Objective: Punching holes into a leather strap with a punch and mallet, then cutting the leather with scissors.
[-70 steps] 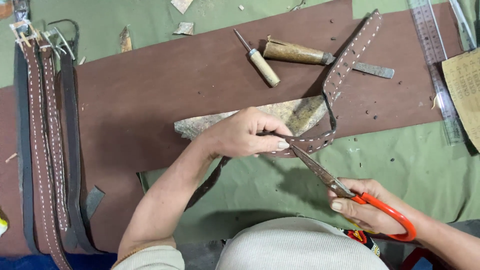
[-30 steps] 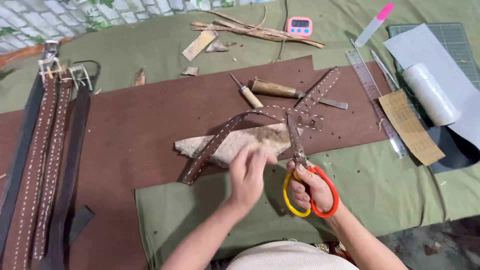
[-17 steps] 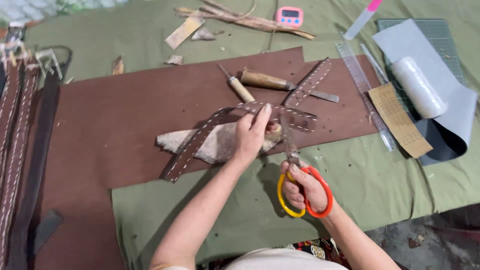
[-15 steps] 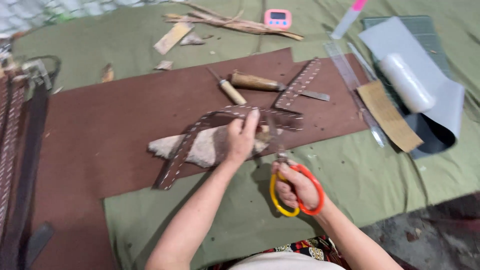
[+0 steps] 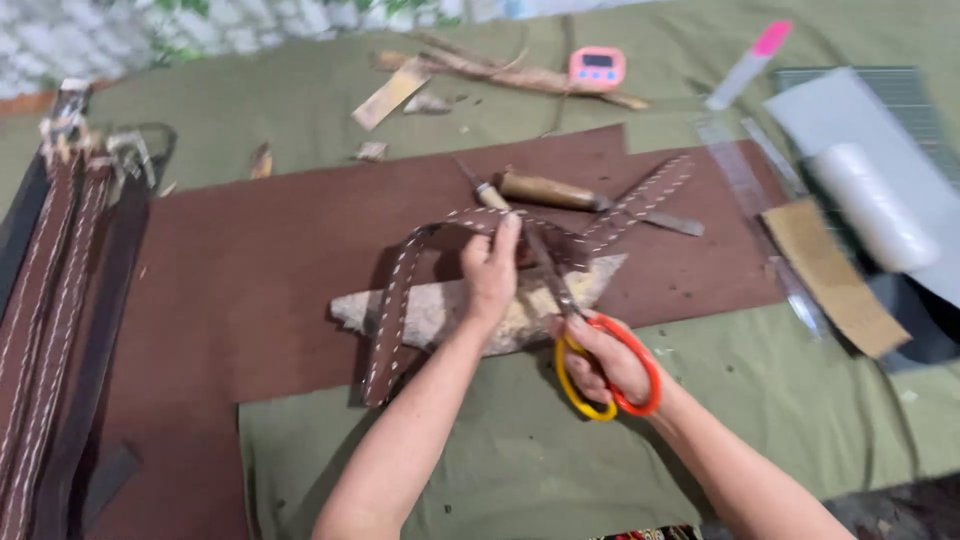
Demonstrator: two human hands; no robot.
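**Scissors at the stitched strap**

A brown stitched leather strap (image 5: 400, 300) arches across mid-frame, its long axis running from lower left up to the right. The left hand (image 5: 490, 275) pinches its top bend. The right hand (image 5: 600, 360), fingers closed through the loops, holds orange-and-yellow scissors (image 5: 590, 345) with blades pointing up-left at the strap. Trimming looks underway, not finished. Beneath lie a pale stone slab (image 5: 440, 315) and a brown leather sheet (image 5: 250, 270).
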